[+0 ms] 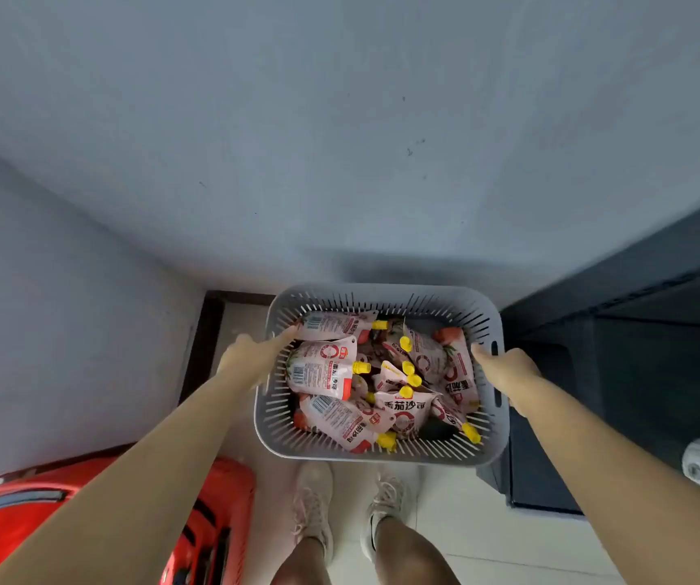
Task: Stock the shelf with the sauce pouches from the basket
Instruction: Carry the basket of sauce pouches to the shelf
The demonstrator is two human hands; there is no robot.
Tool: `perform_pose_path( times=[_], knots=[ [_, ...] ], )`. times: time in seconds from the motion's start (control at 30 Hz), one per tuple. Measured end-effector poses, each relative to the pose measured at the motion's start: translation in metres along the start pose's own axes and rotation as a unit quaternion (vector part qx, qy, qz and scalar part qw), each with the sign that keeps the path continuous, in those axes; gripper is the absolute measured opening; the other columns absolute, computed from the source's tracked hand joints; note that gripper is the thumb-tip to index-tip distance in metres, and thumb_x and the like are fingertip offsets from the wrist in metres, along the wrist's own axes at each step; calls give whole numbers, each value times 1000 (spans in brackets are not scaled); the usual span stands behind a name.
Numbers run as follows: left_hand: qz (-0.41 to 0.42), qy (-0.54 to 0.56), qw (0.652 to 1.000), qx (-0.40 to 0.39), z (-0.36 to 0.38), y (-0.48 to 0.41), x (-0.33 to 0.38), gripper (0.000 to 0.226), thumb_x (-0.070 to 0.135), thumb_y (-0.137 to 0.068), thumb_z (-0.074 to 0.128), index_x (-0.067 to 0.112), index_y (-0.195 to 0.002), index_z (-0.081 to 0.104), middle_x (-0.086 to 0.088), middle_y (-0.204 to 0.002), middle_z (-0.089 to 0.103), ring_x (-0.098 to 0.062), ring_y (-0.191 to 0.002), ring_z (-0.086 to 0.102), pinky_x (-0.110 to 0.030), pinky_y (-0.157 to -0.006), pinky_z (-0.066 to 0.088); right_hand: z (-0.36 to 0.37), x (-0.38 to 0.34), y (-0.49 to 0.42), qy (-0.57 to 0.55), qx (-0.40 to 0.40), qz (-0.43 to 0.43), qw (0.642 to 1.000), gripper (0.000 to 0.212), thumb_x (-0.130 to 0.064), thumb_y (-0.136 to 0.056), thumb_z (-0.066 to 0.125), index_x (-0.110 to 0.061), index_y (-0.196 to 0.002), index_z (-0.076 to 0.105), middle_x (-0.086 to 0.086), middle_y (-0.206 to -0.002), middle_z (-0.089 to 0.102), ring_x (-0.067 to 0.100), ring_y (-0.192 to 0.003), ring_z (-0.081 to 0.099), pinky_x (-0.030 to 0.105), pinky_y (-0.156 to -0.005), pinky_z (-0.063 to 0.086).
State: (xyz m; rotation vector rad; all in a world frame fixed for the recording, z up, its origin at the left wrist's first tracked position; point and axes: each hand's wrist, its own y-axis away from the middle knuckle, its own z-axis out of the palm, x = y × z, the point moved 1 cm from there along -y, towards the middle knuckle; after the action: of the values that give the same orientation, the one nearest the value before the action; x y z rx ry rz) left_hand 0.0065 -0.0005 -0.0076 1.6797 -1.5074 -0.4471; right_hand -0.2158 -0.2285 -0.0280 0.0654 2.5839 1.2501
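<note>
Because the grey basket is carried level with 1 hand on each short side, left hand and right hand fingers closed on its rim, the sauce pouches lie heaped inside, beside the dark shelf, none yet stocked.

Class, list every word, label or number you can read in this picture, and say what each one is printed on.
"番茄沙司": on the upright sauce pouch near the front of the basket.
The same characters on other pouches: tilted and partly blurred.
Barcode digits and small print on the pouch at the left: too small to read.
</note>
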Motion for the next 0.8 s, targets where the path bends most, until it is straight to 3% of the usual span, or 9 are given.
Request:
perform_pose_path(
  times=[0.07, 0.13, 0.2, 0.33, 0.4, 0.5, 0.63, 0.8],
  knots=[
    [-17, 61, 998, -23, 3, -16, -5, 108, 82, -67, 51, 4, -140, 38, -17, -137, 51, -36, -120, 52, -45, -101, 42, 5, 2, -11, -20, 23, 23, 999, 68, -52, -92, 45, 7, -126, 44, 17, -95, 59, 24, -70, 53, 29, -51, 39],
    [-26, 120, 991, -43, 7, -36, -14, 115, 95, -52, 42, 8, -126, 54, -13, -121, 62, -34, -107, 60, -50, -98, 45, 10, 5, -21, -63, -1, 37, 997, 72, -58, -91, 40, 5, -126, 46, 18, -105, 61, 26, -78, 58, 34, -60, 49],
    [-39, 184, 979, -75, 12, -43, -16, 92, 85, -71, 35, 5, -108, 60, -11, -100, 65, -31, -93, 61, -46, -93, 47, 15, 9, -30, -129, -31, 47, 990, 70, -60, -93, 33, 2, -120, 51, 16, -103, 63, 30, -90, 62, 43, -83, 52],
    [-49, 231, 965, -112, 26, -51, -14, 75, 73, -86, 24, 6, -79, 56, -9, -72, 59, -26, -66, 57, -34, -69, 47, 16, 9, -34, -227, -19, 70, 971, 68, -59, -95, 23, -1, -103, 58, 9, -86, 61, 32, -91, 63, 44, -92, 48],
    [-59, 246, 962, -105, 27, -54, -14, 71, 71, -87, 25, 7, -73, 53, -8, -67, 57, -24, -61, 54, -32, -64, 46, 16, 8, -37, -256, -10, 84, 963, 66, -60, -94, 24, -4, -82, 56, 6, -75, 58, 23, -70, 57, 39, -82, 49],
    [-66, 258, 955, -129, 23, -57, -14, 72, 75, -84, 25, 9, -66, 49, -6, -60, 52, -22, -55, 49, -30, -61, 44, 13, 10, -40, -278, -9, 97, 956, 63, -61, -93, 29, -7, -72, 54, 6, -66, 54, 17, -55, 44, 29, -56, 39],
    [-71, 256, 949, -169, 17, -57, -15, 70, 78, -82, 24, 16, -51, 34, 0, -44, 37, -16, -40, 33, -25, -51, 31, 10, 13, -42, -272, -26, 100, 957, 64, -67, -89, 32, -10, -64, 47, 4, -59, 44, 16, -51, 37, 27, -51, 33],
    [-79, 247, 954, -151, 16, -48, -14, 67, 78, -81, 28, 20, -48, 25, 1, -43, 28, -15, -41, 24, -27, -49, 24, 9, 18, -39, -266, -37, 96, 958, 62, -67, -89, 32, -12, -62, 43, 4, -56, 41, 17, -49, 36, 28, -50, 34]
  ],
)
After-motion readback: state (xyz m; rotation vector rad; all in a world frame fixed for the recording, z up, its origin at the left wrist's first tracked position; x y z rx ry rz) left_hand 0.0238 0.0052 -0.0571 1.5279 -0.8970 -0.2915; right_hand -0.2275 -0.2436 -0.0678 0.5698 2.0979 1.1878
